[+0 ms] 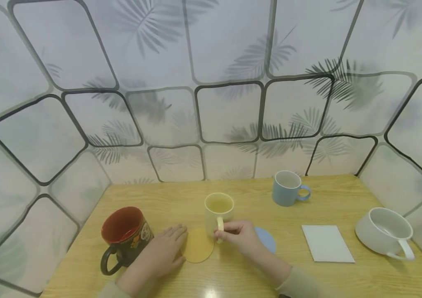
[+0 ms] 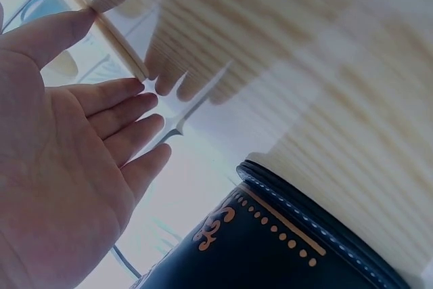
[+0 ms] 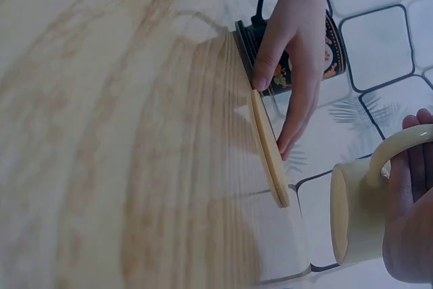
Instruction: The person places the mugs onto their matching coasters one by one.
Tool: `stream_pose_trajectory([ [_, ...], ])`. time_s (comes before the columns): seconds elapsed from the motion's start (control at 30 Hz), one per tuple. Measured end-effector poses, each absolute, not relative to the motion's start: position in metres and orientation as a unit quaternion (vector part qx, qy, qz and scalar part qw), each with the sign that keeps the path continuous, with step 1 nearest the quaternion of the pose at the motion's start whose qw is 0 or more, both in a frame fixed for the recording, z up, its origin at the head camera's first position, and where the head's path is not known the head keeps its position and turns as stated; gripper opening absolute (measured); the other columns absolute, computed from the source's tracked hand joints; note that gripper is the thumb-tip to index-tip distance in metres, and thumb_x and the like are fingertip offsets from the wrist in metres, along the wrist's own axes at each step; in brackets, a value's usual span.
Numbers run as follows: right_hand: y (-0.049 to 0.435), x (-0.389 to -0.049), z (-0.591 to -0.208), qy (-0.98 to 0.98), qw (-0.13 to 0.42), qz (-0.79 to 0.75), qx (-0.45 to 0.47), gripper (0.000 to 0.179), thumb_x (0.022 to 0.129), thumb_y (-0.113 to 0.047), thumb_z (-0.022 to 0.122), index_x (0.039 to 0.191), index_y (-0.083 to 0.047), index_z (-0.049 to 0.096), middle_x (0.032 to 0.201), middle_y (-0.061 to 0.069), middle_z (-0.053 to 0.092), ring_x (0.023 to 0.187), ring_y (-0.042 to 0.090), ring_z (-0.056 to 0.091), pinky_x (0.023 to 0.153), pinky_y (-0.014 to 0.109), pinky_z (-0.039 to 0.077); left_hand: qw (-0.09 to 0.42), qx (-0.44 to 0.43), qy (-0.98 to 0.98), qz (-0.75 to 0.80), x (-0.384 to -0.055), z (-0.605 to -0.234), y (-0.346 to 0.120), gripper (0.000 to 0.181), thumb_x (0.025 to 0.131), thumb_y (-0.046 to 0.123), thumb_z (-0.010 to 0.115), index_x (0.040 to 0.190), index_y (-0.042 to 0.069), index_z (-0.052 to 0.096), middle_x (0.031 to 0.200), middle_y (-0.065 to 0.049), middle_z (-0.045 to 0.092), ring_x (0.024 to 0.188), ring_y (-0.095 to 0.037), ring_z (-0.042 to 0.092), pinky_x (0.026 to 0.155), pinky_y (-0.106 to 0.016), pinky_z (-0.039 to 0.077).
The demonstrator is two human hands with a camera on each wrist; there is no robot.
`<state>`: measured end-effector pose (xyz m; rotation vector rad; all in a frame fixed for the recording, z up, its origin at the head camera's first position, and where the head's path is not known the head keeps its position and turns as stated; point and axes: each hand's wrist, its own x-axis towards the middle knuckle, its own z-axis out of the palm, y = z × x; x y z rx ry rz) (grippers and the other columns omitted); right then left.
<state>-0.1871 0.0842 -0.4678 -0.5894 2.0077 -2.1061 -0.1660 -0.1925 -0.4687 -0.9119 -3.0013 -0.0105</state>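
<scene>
A pale yellow mug (image 1: 211, 221) is held by its handle between the thumb and fingers of my right hand (image 1: 243, 239). The right wrist view shows the mug's base raised off the table. Below it and slightly left lies a round yellow coaster (image 1: 197, 250). My left hand (image 1: 163, 251) rests at the coaster's left edge, its fingers nearly straight. In the left wrist view, the thumb and index fingertip touch the coaster's edge (image 2: 122, 47). A large dark mug (image 1: 132, 249) with a red inside and painted pattern stands just left of the left hand.
On the wooden table (image 1: 166, 198), a blue mug (image 1: 283, 193) stands at the back right. A round blue coaster (image 1: 267, 239) lies partly behind my right hand. Farther right are a square white coaster (image 1: 328, 244) and a wide white cup (image 1: 376, 236). Patterned walls (image 1: 229, 111) enclose the back and sides.
</scene>
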Motion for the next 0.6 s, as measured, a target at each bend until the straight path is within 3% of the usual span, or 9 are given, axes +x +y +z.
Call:
stream_pose_trajectory([
  [0.1,0.081,-0.185,-0.469,0.681,0.085,-0.698,-0.204,0.032,0.093,-0.009,0.080,0.107,0.019,0.072,0.093,0.013,0.083,0.086,-0.001,0.073,0.083,0.018,0.061,0.003,-0.291,-0.957,-0.001,-0.166,-0.469,-0.193,0.072,0.091,0.036,0.079,0.148,-0.003,0.057,0.158,-0.019,0.056,0.147,-0.036,0.054,0.123,-0.053,0.045],
  [0.27,0.074,-0.180,-0.472,0.690,0.092,-0.692,-0.193,0.029,0.092,-0.007,0.081,0.107,0.017,0.074,0.094,0.010,0.083,0.084,-0.002,0.072,0.081,0.017,0.060,0.003,-0.293,-0.956,0.001,-0.166,-0.470,-0.193,0.073,0.090,0.037,0.079,0.148,-0.003,0.057,0.158,-0.018,0.055,0.147,-0.036,0.053,0.123,-0.053,0.045],
  [0.43,0.067,-0.177,-0.475,0.696,0.088,-0.684,-0.200,0.027,0.092,-0.008,0.081,0.104,0.016,0.075,0.099,0.030,0.078,0.085,-0.003,0.071,0.082,0.017,0.060,0.003,-0.291,-0.957,0.005,-0.166,-0.471,-0.194,0.073,0.091,0.037,0.078,0.148,-0.003,0.057,0.158,-0.018,0.055,0.148,-0.036,0.053,0.124,-0.052,0.045],
  [0.6,0.061,-0.174,-0.477,0.697,0.094,-0.680,-0.207,0.026,0.092,-0.011,0.081,0.103,0.013,0.076,0.102,0.034,0.076,0.088,-0.003,0.072,0.085,0.017,0.061,0.004,-0.291,-0.957,0.000,-0.166,-0.471,-0.193,0.072,0.092,0.037,0.078,0.147,-0.003,0.057,0.158,-0.019,0.055,0.148,-0.036,0.053,0.124,-0.052,0.044],
])
